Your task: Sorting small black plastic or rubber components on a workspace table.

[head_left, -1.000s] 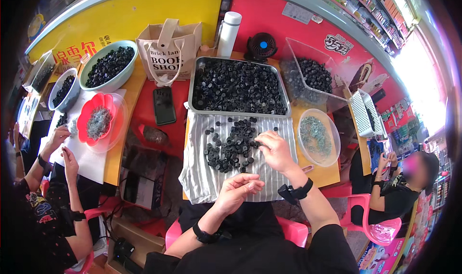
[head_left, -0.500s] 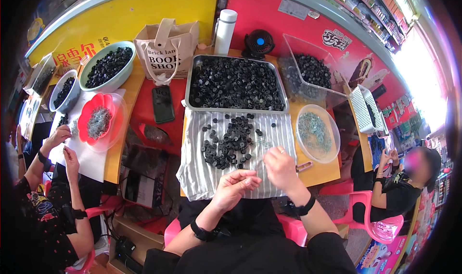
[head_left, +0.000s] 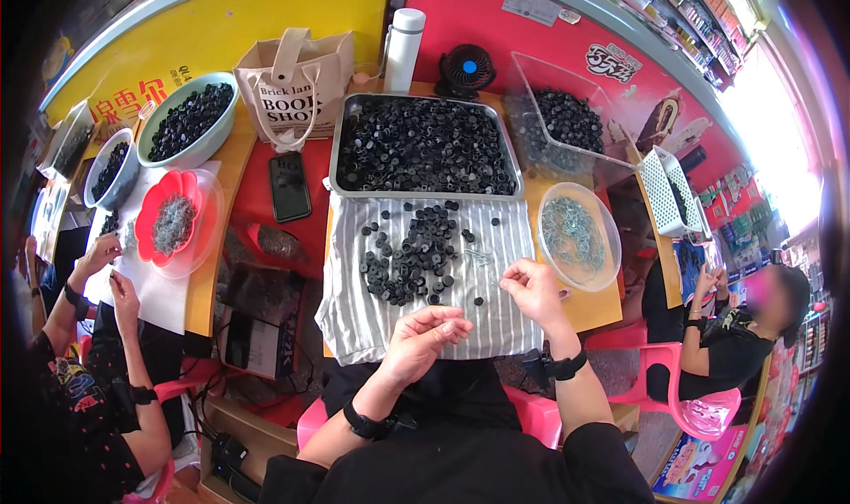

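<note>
Many small black caps [head_left: 414,254] lie loose on our striped cloth [head_left: 372,318], just below the metal tray [head_left: 422,146], which is heaped full of the same caps. Our left hand [head_left: 423,340] sits at the cloth's near edge, fingers curled and pinched together; whether it has hold of a cap we cannot tell. Our right hand [head_left: 531,290], at the cloth's right side, is likewise half-closed, fingertips meeting over something too small to make out. A clear bowl of small wire pieces [head_left: 574,236] stands right of the cloth. We judge most work remains: tray full, loose pile large.
</note>
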The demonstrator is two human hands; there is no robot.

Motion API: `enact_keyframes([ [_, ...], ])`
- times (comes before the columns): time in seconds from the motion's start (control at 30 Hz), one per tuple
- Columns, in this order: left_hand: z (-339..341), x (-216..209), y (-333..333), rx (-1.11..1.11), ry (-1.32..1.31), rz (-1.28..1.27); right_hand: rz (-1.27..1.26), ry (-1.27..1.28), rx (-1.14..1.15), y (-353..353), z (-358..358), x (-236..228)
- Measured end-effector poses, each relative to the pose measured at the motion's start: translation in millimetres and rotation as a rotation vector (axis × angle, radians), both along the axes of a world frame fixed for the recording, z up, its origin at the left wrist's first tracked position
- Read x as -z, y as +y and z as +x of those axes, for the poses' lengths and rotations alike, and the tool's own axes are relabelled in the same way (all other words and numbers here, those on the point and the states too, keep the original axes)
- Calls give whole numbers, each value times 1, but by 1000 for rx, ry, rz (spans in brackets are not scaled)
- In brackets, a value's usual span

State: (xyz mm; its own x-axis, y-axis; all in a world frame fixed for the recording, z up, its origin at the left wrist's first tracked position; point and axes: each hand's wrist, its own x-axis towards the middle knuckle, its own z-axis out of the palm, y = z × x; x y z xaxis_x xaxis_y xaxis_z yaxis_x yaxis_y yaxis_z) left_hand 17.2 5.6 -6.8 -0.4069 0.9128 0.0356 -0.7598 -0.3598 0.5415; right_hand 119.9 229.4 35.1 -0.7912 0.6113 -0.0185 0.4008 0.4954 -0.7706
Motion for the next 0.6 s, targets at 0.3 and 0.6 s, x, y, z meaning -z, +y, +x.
enact_keyframes([
  [0.3,1,1,-1,-9,-45,-2,184,-102,-167,-11,-15,-13],
  [0.6,2,0,-1,-27,-26,-14,-484,263,-5,-30,-4,-10],
])
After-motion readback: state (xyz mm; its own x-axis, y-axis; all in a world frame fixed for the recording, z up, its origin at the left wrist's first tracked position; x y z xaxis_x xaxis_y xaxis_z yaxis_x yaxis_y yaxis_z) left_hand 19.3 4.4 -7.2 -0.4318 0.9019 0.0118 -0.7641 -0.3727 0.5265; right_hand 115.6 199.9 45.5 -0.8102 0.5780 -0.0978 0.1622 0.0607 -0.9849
